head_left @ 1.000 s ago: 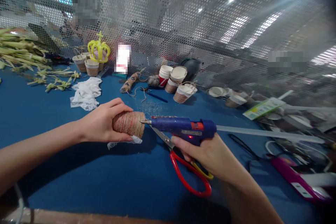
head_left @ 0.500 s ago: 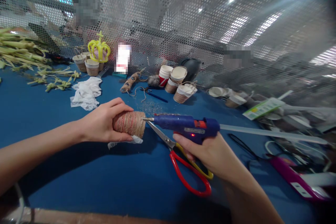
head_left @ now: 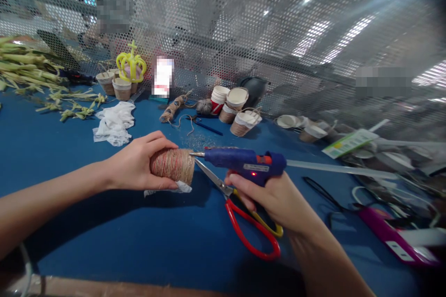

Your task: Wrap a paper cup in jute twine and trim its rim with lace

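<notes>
My left hand (head_left: 148,162) is wrapped around a paper cup wound with twine (head_left: 172,166), tipped on its side. White cloth or paper shows beneath the cup. In my right hand (head_left: 268,195) is a blue hot glue gun (head_left: 240,161) with a red light lit and a long clear glue stick (head_left: 334,169) out of its back. The gun's metal nozzle is at the upper edge of the cup's right end; whether it touches, I cannot tell. Scissors with red and yellow handles (head_left: 254,234) lie on the table under the gun, blades pointing toward the cup.
Twine-wrapped cups (head_left: 245,123) stand at the back, near a twine bundle (head_left: 172,109) and a blue pen (head_left: 209,126). Crumpled white cloth (head_left: 114,123), a yellow crown (head_left: 131,66) and dry stalks (head_left: 28,62) are at left. A purple power strip (head_left: 393,236) lies right. A perforated metal screen (head_left: 209,23) rises behind.
The glue gun shifted slightly right, then back left, its nozzle now higher on the cup's end. My left hand and the cup have barely moved.
</notes>
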